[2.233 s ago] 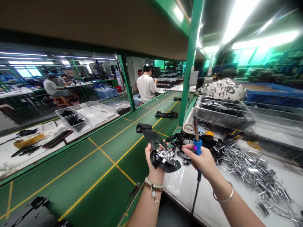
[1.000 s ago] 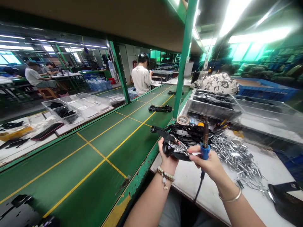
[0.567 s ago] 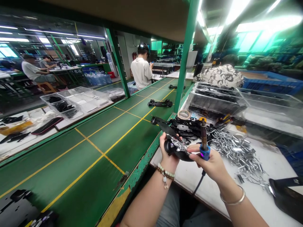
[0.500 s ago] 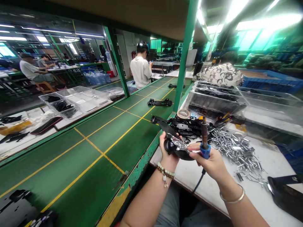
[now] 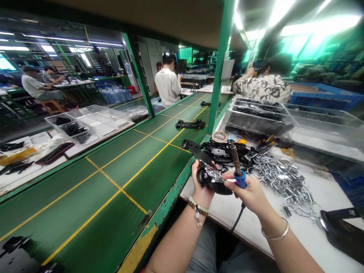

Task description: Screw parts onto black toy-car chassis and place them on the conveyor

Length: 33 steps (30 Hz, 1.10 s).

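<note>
The left hand [image 5: 202,181] is closed around a black plastic part [image 5: 218,186], cradling it from beneath so that its bright metal piece [image 5: 212,174] faces up and stays exposed. The right hand [image 5: 248,196] is clamped on the blue grip of a soldering iron [image 5: 239,179], held upright with its brown-stained shaft rising above the fingers, which keeps the tip clear of the skin and the plastic. Its fingertips [image 5: 226,177] sit just beside the part, and the two hands work close together above the edge of the white surface [image 5: 209,204].

The iron's black cord [image 5: 238,218] drops off below the right hand, leaving the wrist free to move. Just ahead lies a jumble of black parts [image 5: 224,152], and to its right a loose heap of metal clips [image 5: 284,182], both apparently kept within easy reach. Beyond them, a roll of tape [image 5: 219,136] and clear plastic bins [image 5: 258,119] of black parts sit farther back. To the left runs a green conveyor belt [image 5: 113,178] with yellow lines, carrying a black part [image 5: 190,124]. A co-worker in a patterned shirt [image 5: 263,85] sits beyond the bins.
</note>
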Motion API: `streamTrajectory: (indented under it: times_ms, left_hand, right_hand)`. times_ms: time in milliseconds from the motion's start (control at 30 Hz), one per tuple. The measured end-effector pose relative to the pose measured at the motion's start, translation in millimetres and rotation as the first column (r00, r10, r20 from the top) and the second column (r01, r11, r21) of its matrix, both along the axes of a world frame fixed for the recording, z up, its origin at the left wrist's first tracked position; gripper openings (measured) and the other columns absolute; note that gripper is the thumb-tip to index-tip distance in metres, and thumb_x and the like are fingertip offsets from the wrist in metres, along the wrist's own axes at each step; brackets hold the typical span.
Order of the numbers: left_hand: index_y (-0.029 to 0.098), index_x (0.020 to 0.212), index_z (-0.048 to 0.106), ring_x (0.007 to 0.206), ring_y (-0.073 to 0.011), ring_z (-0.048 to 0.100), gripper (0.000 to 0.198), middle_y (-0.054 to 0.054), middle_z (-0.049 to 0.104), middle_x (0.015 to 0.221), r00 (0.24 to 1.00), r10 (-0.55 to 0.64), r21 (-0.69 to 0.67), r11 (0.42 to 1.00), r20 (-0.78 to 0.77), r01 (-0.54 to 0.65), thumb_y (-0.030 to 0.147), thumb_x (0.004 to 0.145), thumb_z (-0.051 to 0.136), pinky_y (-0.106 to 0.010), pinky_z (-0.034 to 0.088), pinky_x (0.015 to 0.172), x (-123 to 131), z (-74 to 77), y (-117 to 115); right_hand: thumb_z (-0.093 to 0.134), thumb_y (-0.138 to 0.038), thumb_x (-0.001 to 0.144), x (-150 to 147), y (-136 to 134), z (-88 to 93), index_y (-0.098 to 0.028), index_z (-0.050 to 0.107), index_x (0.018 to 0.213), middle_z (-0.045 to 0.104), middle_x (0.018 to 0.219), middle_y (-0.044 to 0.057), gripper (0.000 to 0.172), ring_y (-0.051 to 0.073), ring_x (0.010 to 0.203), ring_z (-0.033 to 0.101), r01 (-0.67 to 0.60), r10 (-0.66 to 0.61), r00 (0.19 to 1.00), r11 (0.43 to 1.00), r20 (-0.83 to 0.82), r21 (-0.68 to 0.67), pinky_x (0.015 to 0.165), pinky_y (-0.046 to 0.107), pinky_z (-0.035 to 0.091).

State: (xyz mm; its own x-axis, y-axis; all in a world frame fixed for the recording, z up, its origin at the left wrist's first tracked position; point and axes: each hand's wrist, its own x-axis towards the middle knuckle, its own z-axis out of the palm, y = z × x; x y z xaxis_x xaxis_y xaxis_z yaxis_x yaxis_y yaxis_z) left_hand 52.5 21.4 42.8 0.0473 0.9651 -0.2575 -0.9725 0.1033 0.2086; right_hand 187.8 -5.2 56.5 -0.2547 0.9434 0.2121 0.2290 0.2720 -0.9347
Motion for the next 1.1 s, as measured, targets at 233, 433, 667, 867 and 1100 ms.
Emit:
streamTrajectory:
  times_ms: [233, 433, 667, 867, 1100]
  left_hand:
    - [0.016, 0.066, 0.057, 0.055, -0.0142, 0.056, 0.032, -0.001, 0.057, 0.059, 1.0, 0.014, -0.041, 0.999, 0.0, -0.014, 0.047, 0.072, 0.058, -0.026, 0.043, 0.056, 3, 1.9, 2]
    - [0.016, 0.068, 0.056, 0.054, -0.013, 0.056, 0.032, 0.0, 0.057, 0.061, 1.0, 0.029, -0.088, 0.996, 0.011, -0.028, 0.048, 0.07, 0.06, -0.025, 0.043, 0.057, 6, 7.2, 2]
    - [0.016, 0.066, 0.054, 0.052, -0.0118, 0.054, 0.03, 0.0, 0.055, 0.06, 0.999, 0.052, -0.093, 0.994, 0.016, -0.05, 0.046, 0.069, 0.061, -0.023, 0.041, 0.053, 8, 8.1, 3]
    - [0.017, 0.068, 0.055, 0.053, -0.0117, 0.055, 0.03, 0.001, 0.055, 0.06, 0.998, 0.058, -0.061, 0.996, 0.014, -0.057, 0.046, 0.069, 0.06, -0.023, 0.042, 0.055, 7, 5.5, 5]
    - [0.016, 0.072, 0.06, 0.056, -0.0144, 0.058, 0.034, -0.002, 0.06, 0.064, 1.0, 0.004, -0.018, 1.0, 0.021, -0.004, 0.05, 0.07, 0.057, -0.027, 0.046, 0.059, 5, -0.3, 9]
  right_hand:
    - [0.065, -0.037, 0.079, 2, 0, -2.7, -0.021, 0.069, 0.089, 0.065, 0.096, 0.006, 0.019, 0.017, 0.072, 0.059, -0.036, 0.033, 0.998, 0.998, 0.061, 0.042, 0.046, 0.023, 0.043]
    - [0.066, -0.037, 0.078, 2, 0, -0.9, -0.022, 0.069, 0.085, 0.065, 0.095, 0.006, 0.017, 0.02, 0.081, 0.06, -0.026, 0.021, 0.998, 0.996, 0.056, 0.088, 0.054, 0.026, 0.047]
    - [0.066, -0.037, 0.078, 1, 0, 1.9, -0.022, 0.07, 0.085, 0.061, 0.094, 0.006, 0.018, 0.017, 0.073, 0.058, -0.027, 0.022, 0.997, 0.997, 0.075, 0.072, 0.043, 0.022, 0.042]
    - [0.063, -0.038, 0.08, 2, 3, 1.6, -0.021, 0.071, 0.09, 0.061, 0.097, 0.008, 0.022, 0.016, 0.068, 0.057, -0.09, 0.087, 0.993, 0.996, 0.084, 0.027, 0.04, 0.022, 0.043]
    - [0.059, -0.041, 0.082, 1, 2, 8.0, -0.02, 0.07, 0.091, 0.063, 0.1, 0.007, 0.025, 0.013, 0.06, 0.056, -0.103, 0.104, 0.993, 0.994, 0.051, -0.025, 0.035, 0.021, 0.044]
